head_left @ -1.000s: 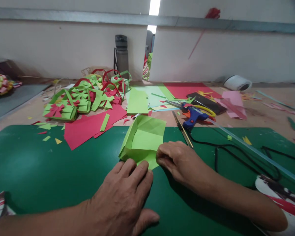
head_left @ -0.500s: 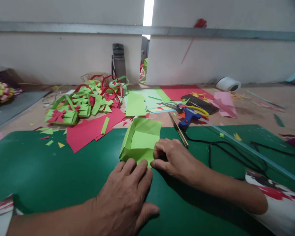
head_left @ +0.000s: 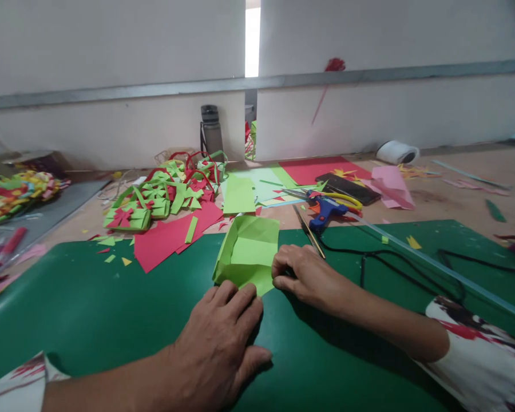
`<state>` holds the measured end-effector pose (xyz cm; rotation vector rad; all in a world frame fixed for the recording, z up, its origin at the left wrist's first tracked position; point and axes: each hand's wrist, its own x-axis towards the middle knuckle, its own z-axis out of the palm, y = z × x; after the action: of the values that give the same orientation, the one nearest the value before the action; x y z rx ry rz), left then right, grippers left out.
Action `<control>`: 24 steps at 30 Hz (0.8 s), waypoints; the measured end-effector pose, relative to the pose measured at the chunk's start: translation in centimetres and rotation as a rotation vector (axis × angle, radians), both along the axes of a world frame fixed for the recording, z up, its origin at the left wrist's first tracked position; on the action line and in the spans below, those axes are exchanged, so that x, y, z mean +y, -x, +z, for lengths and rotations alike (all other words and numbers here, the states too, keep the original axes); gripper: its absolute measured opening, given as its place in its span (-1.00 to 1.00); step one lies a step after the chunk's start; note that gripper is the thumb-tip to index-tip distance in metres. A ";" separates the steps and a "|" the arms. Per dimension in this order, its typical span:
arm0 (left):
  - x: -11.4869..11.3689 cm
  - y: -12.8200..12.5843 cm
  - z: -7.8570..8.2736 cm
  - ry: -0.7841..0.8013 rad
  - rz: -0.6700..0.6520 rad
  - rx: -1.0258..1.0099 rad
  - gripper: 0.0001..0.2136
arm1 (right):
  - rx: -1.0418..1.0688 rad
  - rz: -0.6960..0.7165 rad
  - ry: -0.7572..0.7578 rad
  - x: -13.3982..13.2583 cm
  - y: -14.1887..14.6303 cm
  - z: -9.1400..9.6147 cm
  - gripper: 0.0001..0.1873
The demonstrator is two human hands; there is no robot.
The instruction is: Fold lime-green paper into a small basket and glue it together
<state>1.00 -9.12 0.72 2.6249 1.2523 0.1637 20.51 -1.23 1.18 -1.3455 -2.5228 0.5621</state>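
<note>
A light green sheet of folded paper (head_left: 252, 250) lies on the green mat (head_left: 124, 315), its left and near sides creased upward like a shallow box. My left hand (head_left: 225, 329) rests with its fingertips on the paper's near edge, the thumb spread out to the right. At the paper's right near corner, my right hand (head_left: 302, 274) has its thumb and forefinger closed on the edge; the pinched bit is hidden by the fingers.
Behind the paper lie red sheets (head_left: 167, 237), small green paper baskets (head_left: 129, 217) and a light green sheet (head_left: 239, 194). A blue glue gun (head_left: 326, 210), scissors (head_left: 309, 226) and a dark phone (head_left: 347, 189) sit to the right, with a black cord (head_left: 395, 269). A bottle (head_left: 212, 131) stands by the wall.
The camera view has tilted up and turned slightly left, so the scene sits a little lower. My right hand has slid slightly away from my left along the paper's corner.
</note>
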 end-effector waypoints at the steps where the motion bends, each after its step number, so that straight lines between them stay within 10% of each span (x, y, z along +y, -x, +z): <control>1: -0.1 0.0 0.0 -0.004 0.005 -0.008 -0.62 | 0.004 0.003 -0.001 0.0 -0.1 0.0 -0.94; 14: 0.1 -0.1 0.4 -0.006 0.015 0.035 -0.44 | -0.147 0.003 -0.064 0.2 0.7 0.9 -0.69; 24: 1.9 0.1 -4.9 -0.496 -0.065 -0.013 -0.47 | -0.176 0.026 -0.099 0.8 0.9 0.1 -0.76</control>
<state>0.93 -7.27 -4.20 3.0620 1.2487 0.5424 19.59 -0.42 1.31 -1.3831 -2.6712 0.3324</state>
